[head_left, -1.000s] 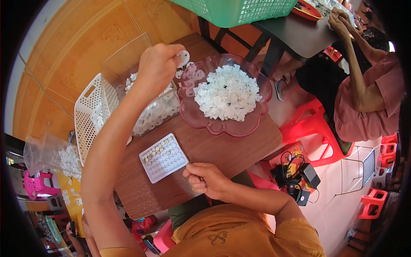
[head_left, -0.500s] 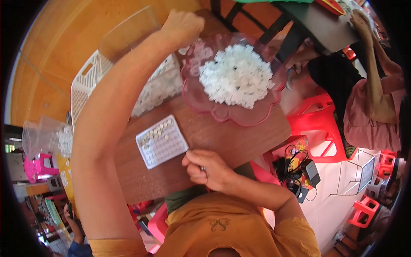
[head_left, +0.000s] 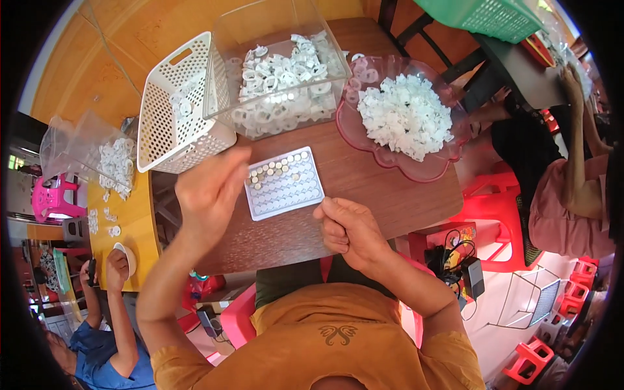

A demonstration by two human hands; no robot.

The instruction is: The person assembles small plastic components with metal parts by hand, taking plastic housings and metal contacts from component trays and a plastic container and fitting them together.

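On the brown table lies a white tray (head_left: 286, 201) with rows of small round wells; small pale round discs (head_left: 276, 168) sit in its far rows. My left hand (head_left: 211, 192) is at the tray's left edge, smeared by motion, so its fingers and anything in them cannot be made out. Close to the tray's near right corner, my right hand (head_left: 351, 231) is closed, thumb pressed over curled fingers. What it holds, if anything, is hidden. Beyond the tray stands a clear plastic bin (head_left: 224, 97) of white ring-shaped parts (head_left: 283, 75).
A white perforated basket (head_left: 195, 153) stands left of the bin. On the right, a pink scalloped bowl (head_left: 383, 159) holds a heap of small white pieces (head_left: 406, 117). A person in blue (head_left: 117, 351) works at the yellow table (head_left: 130, 227); another person (head_left: 565, 169) sits at right.
My left hand has come back from the far side, near the bin and bowl, to the tray's left edge. My right hand stays closed by the tray's corner. The view has shifted.
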